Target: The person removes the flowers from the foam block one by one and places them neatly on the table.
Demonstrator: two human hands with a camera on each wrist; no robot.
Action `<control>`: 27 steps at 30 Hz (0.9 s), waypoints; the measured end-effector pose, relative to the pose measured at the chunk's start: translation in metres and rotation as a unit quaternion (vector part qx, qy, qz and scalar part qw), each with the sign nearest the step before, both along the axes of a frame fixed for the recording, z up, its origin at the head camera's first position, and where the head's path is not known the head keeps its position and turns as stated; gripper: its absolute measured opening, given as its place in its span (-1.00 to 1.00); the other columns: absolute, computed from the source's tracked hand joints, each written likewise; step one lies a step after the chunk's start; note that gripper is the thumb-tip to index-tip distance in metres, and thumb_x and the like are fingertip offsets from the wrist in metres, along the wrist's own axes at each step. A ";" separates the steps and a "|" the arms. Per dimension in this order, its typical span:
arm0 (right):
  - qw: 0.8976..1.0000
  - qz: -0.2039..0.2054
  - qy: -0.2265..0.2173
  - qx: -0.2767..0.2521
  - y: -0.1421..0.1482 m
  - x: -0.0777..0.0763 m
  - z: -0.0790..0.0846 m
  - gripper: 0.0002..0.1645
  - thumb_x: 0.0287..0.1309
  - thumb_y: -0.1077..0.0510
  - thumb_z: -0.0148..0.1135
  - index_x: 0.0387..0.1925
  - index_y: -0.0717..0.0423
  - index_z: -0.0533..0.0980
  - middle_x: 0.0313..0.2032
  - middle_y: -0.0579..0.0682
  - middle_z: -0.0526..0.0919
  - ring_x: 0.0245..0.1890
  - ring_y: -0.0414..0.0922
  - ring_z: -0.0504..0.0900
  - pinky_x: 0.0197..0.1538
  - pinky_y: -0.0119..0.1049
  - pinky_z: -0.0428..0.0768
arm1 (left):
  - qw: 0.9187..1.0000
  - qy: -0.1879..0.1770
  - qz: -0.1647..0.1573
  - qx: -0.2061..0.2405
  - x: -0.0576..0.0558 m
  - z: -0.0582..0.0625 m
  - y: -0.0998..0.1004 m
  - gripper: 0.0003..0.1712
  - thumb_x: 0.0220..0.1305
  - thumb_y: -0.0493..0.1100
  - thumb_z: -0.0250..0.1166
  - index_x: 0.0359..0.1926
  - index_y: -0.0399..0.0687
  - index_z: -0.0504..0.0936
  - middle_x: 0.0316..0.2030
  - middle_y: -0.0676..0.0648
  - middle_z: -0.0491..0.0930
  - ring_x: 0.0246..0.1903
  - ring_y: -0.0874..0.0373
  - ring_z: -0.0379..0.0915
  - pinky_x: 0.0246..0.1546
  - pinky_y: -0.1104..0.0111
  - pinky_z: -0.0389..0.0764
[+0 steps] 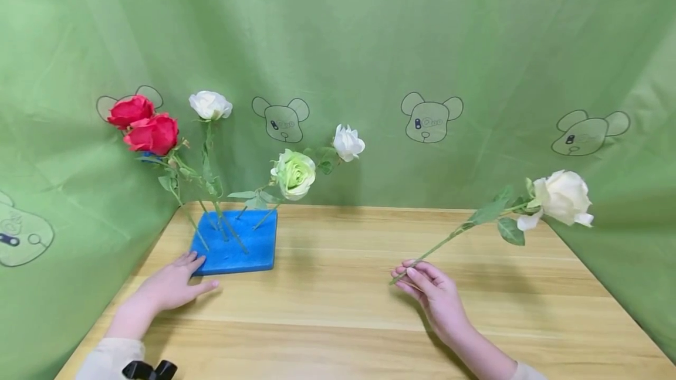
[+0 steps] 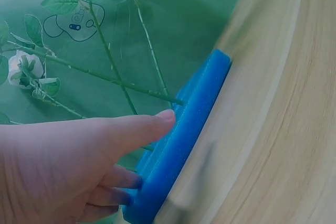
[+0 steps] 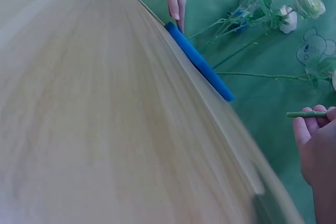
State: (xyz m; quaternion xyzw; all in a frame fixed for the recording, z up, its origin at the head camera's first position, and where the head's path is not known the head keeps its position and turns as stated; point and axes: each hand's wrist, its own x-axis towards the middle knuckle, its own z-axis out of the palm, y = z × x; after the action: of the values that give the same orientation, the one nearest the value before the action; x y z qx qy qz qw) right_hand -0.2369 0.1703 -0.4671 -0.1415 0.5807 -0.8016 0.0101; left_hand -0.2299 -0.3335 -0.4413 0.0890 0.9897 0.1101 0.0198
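Note:
My right hand (image 1: 435, 301) pinches the lower stem of a cream-white artificial rose (image 1: 562, 198), held over the right part of the table with its bloom pointing right. In the right wrist view the cut stem end (image 3: 300, 114) sticks out past the fingertips. At the left, my left hand (image 1: 171, 283) rests its straight fingers on the near left corner of a blue foam block (image 1: 259, 254), thumb spread apart. Stuck in the block stand red roses (image 1: 153, 133), a white rose (image 1: 210, 104), a green-tinged rose (image 1: 296, 175) and a smaller white flower (image 1: 348, 142) leaning right.
The block lies on a light wooden table (image 1: 338, 321) near its back left. Green curtains (image 1: 359, 28) with printed bear heads hang behind and on both sides. A small blue object (image 1: 150, 158) shows behind the red roses. A black device (image 1: 149, 370) sits at the left sleeve.

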 end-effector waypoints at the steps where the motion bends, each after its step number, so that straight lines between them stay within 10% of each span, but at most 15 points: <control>1: 1.000 0.006 -0.006 -0.006 0.002 0.000 0.000 -0.76 0.38 0.33 0.02 -0.04 0.40 0.51 -0.16 -0.01 0.74 -0.07 -0.12 0.74 0.07 -0.23 0.65 | 1.000 -0.001 -0.002 -0.001 0.000 0.000 0.000 0.00 0.23 0.41 0.14 0.33 -0.36 0.35 0.36 -0.51 0.19 0.35 -0.47 0.11 0.25 -0.30 0.29; 27: 0.979 0.056 -0.182 -0.072 0.035 -0.020 0.004 -0.73 0.42 0.28 -0.02 -0.09 0.10 0.61 -0.18 -0.03 0.75 -0.09 -0.16 0.73 0.14 -0.28 0.62 | 1.000 -0.015 0.001 0.016 -0.004 -0.007 0.000 0.03 0.25 0.43 0.11 0.35 -0.38 0.31 0.37 -0.52 0.15 0.32 -0.50 0.13 0.23 -0.30 0.31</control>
State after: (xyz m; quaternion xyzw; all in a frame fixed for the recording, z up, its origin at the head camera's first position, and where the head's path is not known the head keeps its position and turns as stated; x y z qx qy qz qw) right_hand -0.2571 0.2055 -0.4635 -0.0259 0.5011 -0.8518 0.1504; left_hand -0.2339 -0.3340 -0.4484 0.0865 0.9875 0.1275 0.0327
